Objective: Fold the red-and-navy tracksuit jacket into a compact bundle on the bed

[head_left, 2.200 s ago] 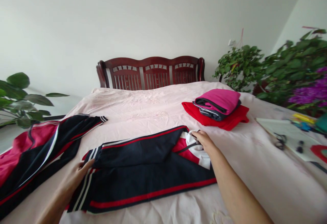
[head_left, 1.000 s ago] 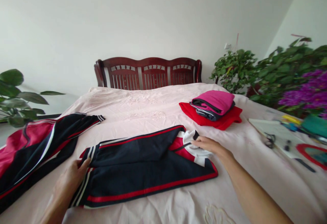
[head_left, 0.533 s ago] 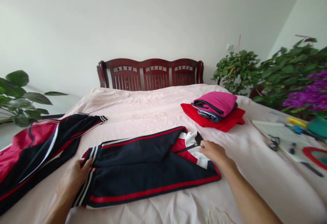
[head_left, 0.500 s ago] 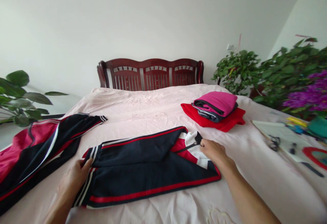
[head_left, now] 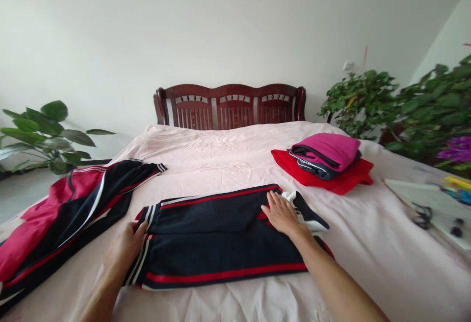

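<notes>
A dark navy jacket [head_left: 206,234] with red and white stripes lies folded flat on the pink bedsheet [head_left: 221,167]. At its striped left end, my left hand [head_left: 129,243] pinches the edge between thumb and fingers. My right hand [head_left: 282,211] rests flat near the collar end, fingers spread on the fabric. White and dark cloth sticks out beyond it, and my right forearm covers part of the right edge. On the left lies another navy and pink-red jacket [head_left: 88,204], loosely spread.
Folded pink [head_left: 327,149] and red clothes [head_left: 346,180] are stacked at the right. Beyond them are a white board [head_left: 408,192] with black glasses [head_left: 422,215] and plants [head_left: 360,101]. A wooden headboard [head_left: 235,109] stands behind, another plant [head_left: 47,131] at the left.
My right hand has let go of the collar and moved left, flattening onto the jacket. The collar end now lies differently, with its dark tip further out. The view has turned slightly left.
</notes>
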The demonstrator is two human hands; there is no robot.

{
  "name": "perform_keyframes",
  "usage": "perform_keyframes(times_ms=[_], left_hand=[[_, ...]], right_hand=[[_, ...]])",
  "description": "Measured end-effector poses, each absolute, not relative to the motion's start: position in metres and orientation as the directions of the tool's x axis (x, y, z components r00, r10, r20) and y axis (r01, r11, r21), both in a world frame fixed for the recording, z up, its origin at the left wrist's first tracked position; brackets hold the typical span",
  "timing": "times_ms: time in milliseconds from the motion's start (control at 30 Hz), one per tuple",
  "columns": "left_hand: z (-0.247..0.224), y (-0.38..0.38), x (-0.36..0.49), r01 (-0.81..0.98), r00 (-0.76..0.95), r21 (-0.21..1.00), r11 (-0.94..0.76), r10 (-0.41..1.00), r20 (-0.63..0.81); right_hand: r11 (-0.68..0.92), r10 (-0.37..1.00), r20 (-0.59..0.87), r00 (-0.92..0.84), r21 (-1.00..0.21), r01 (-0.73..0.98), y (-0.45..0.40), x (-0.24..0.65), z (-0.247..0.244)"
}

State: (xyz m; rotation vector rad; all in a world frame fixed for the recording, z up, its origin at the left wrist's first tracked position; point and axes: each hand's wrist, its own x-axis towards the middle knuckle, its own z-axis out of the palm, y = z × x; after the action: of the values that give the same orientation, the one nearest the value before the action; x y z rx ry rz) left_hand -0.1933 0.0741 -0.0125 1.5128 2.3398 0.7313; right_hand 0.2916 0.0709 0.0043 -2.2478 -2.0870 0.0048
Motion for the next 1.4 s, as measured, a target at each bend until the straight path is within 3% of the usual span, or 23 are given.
perform_keyframes(times_ms=[133, 200, 333, 433, 567, 767, 867, 1000, 1100, 1300, 1400], left_hand=[[-0.003, 0.072, -0.185, 0.788, -0.456, 0.450, 0.420, 0.890, -0.033], [0.001, 0.071, -0.182, 0.784, -0.466, 0.443, 0.435, 0.884, -0.043], [0.004, 0.069, -0.179, 0.785, -0.456, 0.452, 0.422, 0.889, -0.038], [0.003, 0.068, -0.179, 0.789, -0.445, 0.463, 0.405, 0.895, -0.025], [0.005, 0.067, -0.179, 0.792, -0.433, 0.471, 0.388, 0.901, -0.014], [0.016, 0.063, -0.182, 0.809, -0.384, 0.467, 0.356, 0.923, -0.039], [0.022, 0.060, -0.182, 0.778, -0.335, 0.539, 0.322, 0.939, -0.078], [0.027, 0.055, -0.177, 0.580, -0.260, 0.782, 0.226, 0.962, -0.085], [0.032, 0.050, -0.171, 0.409, -0.238, 0.899, 0.158, 0.969, -0.063], [0.059, 0.046, -0.159, 0.430, -0.330, 0.895, 0.121, 0.943, 0.031], [0.089, 0.044, -0.136, 0.594, -0.334, 0.797, 0.112, 0.935, 0.118]], right_hand=[[-0.160, 0.987, 0.000, 0.160, -0.055, 0.986, 0.078, 0.283, 0.021], [-0.154, 0.983, 0.086, 0.160, -0.076, 0.985, 0.080, 0.262, 0.032], [0.089, 0.958, 0.283, -0.051, -0.125, 0.988, 0.079, 0.206, 0.039], [0.257, 0.946, 0.243, -0.217, -0.148, 0.955, 0.076, 0.181, 0.027], [0.157, 0.986, 0.086, -0.145, -0.167, 0.973, 0.078, 0.186, 0.007], [0.071, 0.996, 0.062, -0.062, -0.147, 0.987, 0.083, 0.200, 0.009], [0.030, 0.998, 0.057, -0.020, -0.178, 0.984, 0.077, 0.179, 0.024], [0.315, 0.936, 0.262, -0.236, -0.325, 0.892, 0.059, 0.121, 0.039], [0.479, 0.876, 0.299, -0.380, -0.439, 0.760, 0.044, 0.076, 0.033], [0.474, 0.871, 0.230, -0.433, -0.620, 0.625, 0.039, 0.049, 0.008], [0.355, 0.917, 0.231, -0.325, -0.844, 0.403, 0.042, 0.053, 0.014]])
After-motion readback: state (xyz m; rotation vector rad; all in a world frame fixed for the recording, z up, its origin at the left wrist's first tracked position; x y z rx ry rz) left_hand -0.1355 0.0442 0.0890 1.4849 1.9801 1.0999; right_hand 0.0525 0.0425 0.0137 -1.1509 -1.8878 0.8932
